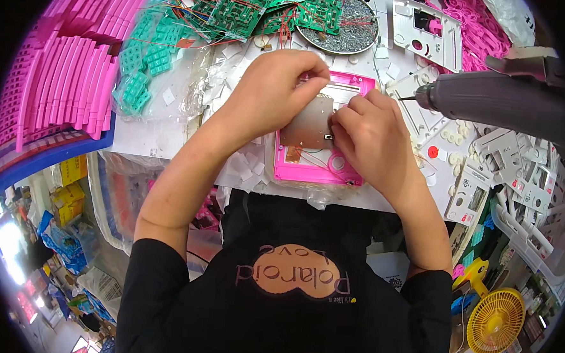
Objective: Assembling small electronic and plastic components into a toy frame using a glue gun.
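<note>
In front of me on the bench lies a shallow pink plastic housing (308, 173) with a round ring in its lower right corner. A flat grey plate (307, 123) sits over its middle, with a small metal part at the right edge. My left hand (277, 90) reaches over the plate's upper left, thumb and forefinger pinched together; whatever is between them is hidden. The curled fingers of my right hand (371, 133) close on the plate's right edge, and its fingertips are partly hidden. Thin wires run inside the housing below the plate.
A dark electric screwdriver (491, 98) juts in from the right, near my right hand. Green circuit boards (240, 11) and a round tray of screws (338, 42) lie at the back. Pink panels (70, 82) fill a blue crate at left; white housings (473, 190) pile at right.
</note>
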Action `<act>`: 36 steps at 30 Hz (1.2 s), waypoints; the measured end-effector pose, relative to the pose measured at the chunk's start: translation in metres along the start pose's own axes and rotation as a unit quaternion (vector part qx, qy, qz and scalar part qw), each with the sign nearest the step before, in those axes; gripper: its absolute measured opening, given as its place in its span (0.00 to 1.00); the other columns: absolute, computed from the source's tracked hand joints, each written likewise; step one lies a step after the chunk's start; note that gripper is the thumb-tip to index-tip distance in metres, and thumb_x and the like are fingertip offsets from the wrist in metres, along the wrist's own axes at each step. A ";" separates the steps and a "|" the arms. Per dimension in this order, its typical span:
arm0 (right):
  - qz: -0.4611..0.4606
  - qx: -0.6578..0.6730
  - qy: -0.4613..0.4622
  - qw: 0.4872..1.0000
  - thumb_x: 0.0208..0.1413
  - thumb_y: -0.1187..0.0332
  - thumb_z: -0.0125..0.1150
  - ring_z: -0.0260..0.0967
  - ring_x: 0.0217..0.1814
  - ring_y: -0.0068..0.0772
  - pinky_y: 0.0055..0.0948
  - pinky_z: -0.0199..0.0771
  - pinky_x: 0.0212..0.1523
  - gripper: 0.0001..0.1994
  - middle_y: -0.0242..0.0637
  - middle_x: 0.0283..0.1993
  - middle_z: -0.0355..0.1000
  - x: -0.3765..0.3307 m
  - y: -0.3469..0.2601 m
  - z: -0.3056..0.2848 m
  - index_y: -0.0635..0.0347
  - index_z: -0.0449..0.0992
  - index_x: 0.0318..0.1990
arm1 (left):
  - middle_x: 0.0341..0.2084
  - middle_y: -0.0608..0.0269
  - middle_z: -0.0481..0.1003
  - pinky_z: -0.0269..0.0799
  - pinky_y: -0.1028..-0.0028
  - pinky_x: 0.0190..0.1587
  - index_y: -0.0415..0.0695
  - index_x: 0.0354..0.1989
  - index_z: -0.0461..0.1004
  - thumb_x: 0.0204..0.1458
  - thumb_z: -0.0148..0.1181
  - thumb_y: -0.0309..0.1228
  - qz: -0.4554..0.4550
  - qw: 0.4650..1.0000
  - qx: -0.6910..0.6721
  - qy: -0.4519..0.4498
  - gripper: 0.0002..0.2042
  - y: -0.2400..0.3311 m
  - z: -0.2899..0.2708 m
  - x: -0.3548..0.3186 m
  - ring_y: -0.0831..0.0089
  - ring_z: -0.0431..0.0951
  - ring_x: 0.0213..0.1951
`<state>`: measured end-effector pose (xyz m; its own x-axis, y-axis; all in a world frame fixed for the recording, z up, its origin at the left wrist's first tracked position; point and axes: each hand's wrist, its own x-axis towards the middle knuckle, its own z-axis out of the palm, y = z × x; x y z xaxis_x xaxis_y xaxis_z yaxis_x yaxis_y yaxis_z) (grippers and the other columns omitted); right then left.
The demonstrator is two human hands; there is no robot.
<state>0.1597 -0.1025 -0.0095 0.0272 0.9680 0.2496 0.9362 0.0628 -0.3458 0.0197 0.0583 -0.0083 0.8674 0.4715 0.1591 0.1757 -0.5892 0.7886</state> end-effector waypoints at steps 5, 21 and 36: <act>0.015 0.000 0.058 0.998 0.47 0.70 0.68 0.68 0.37 0.41 0.41 0.65 0.42 0.05 0.35 0.29 0.70 -0.008 -0.002 -0.001 0.57 0.76 0.27 | 0.26 0.54 0.78 0.72 0.58 0.38 0.39 0.30 0.77 0.50 0.62 0.28 0.153 0.972 0.128 -0.123 0.05 -0.004 0.010 0.034 0.53 0.78 0.33; 0.066 0.030 0.050 0.996 0.51 0.70 0.68 0.69 0.33 0.42 0.41 0.64 0.41 0.05 0.36 0.27 0.71 -0.019 -0.005 0.002 0.58 0.76 0.30 | 0.24 0.63 0.79 0.71 0.62 0.44 0.46 0.26 0.81 0.44 0.63 0.30 0.251 0.840 0.381 -0.295 0.04 0.028 0.028 0.044 0.64 0.80 0.34; 0.063 0.086 0.092 0.990 0.50 0.72 0.68 0.68 0.35 0.44 0.40 0.67 0.42 0.04 0.37 0.28 0.72 -0.008 0.004 0.005 0.59 0.78 0.32 | 0.26 0.53 0.80 0.76 0.58 0.38 0.41 0.25 0.79 0.43 0.70 0.30 0.001 0.922 0.235 -0.307 0.07 0.019 0.013 0.060 0.54 0.81 0.33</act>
<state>0.1614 -0.1091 -0.0172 0.2183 0.9114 0.3489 0.8480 -0.0002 -0.5300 0.0812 0.0670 0.0088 0.9429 0.0943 -0.3194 0.2306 -0.8768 0.4220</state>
